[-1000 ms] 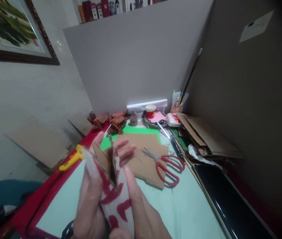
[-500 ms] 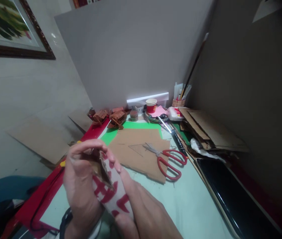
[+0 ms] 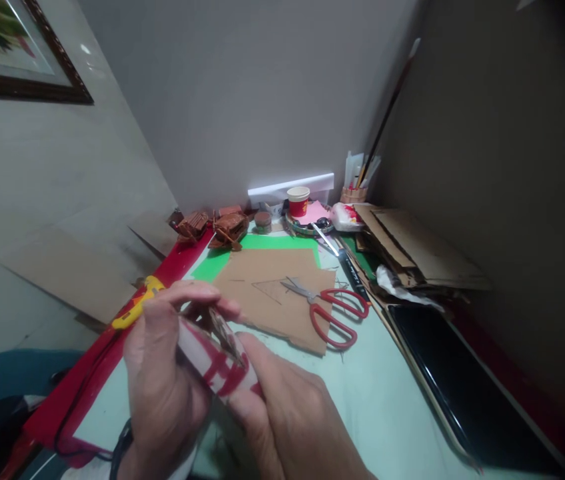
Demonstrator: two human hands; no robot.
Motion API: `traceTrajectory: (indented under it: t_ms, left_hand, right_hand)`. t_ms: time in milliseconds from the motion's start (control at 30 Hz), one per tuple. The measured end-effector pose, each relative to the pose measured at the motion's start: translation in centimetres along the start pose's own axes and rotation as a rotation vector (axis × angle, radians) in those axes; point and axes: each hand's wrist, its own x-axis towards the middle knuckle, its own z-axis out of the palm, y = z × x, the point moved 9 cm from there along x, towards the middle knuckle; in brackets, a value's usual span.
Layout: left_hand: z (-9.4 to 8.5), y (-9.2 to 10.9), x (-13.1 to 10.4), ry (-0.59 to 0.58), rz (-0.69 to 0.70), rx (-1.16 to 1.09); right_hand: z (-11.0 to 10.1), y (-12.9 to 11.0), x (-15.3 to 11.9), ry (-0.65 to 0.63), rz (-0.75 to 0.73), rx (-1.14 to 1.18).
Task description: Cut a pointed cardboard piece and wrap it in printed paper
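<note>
Both hands grip one cardboard piece (image 3: 217,360), white with red printed marks, brown on its inner side. My left hand (image 3: 162,380) wraps over its left end, fingers curled across the top. My right hand (image 3: 287,420) holds its right end from below, thumb along the edge. The piece is low over the pale green mat (image 3: 377,413), near the front edge. Beyond it lie a brown cardboard sheet (image 3: 262,293) with a pencilled triangle and red-handled scissors (image 3: 332,313) resting on it.
A yellow utility knife (image 3: 135,308) lies on the red table edge at left. Small brown models (image 3: 212,227), a red cup (image 3: 298,200), a brush holder (image 3: 353,193) and stacked cardboard (image 3: 417,253) crowd the back. A black panel (image 3: 462,393) lies at right.
The view has tilted down and left. My hands have lowered the printed cardboard piece and turned it flatter; my left fingers have closed over its top.
</note>
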Motion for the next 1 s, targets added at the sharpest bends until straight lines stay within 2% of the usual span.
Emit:
traceTrajectory:
  t_ms: [67, 133, 233, 300, 400, 500, 600, 700, 767, 867, 1000]
  left_hand:
    - [-0.3, -0.4, 0.0, 0.025, -0.053, -0.056]
    - [-0.4, -0.7, 0.0, 0.045, -0.095, -0.119]
    - [-0.8, -0.9, 0.4, 0.086, -0.119, -0.158]
    - [-1.3, -0.7, 0.8, 0.115, -0.089, -0.146]
    - [-2.0, -0.3, 1.2, 0.145, -0.041, -0.128]
    - [-2.2, -0.3, 1.4, 0.140, -0.048, -0.145]
    - [-2.4, -0.8, 1.6, 0.166, -0.125, -0.252]
    - [-2.3, -2.1, 1.7, 0.183, -0.271, -0.311]
    - [-1.4, -2.9, 1.9, 0.077, -0.375, -0.264]
    - [-0.3, -3.8, 2.0, -0.082, -0.442, -0.191]
    - [-0.4, -4.6, 2.2, -0.083, -0.455, -0.160]
  right_hand:
    - [-0.3, -0.7, 0.2, -0.070, -0.051, -0.014]
    - [-0.3, -0.9, 0.2, -0.080, -0.066, -0.012]
    - [-0.4, -0.1, -0.5, 0.047, -0.014, -0.003]
    - [-0.5, 0.4, -1.3, 0.125, -0.007, -0.041]
    - [0.0, 0.8, -2.2, 0.068, -0.042, -0.143]
    - [0.4, 1.2, -2.5, 0.005, -0.074, -0.268]
    - [1.0, 1.4, -2.5, 0.032, -0.067, -0.341]
    - [1.3, 1.6, -2.2, 0.071, -0.040, -0.362]
    - [1.7, 2.0, -1.6, -0.024, 0.010, -0.275]
    - [2.2, 3.4, -1.1, -0.302, 0.206, -0.043]
    - [1.5, 3.7, -0.6, -0.434, 0.286, 0.029]
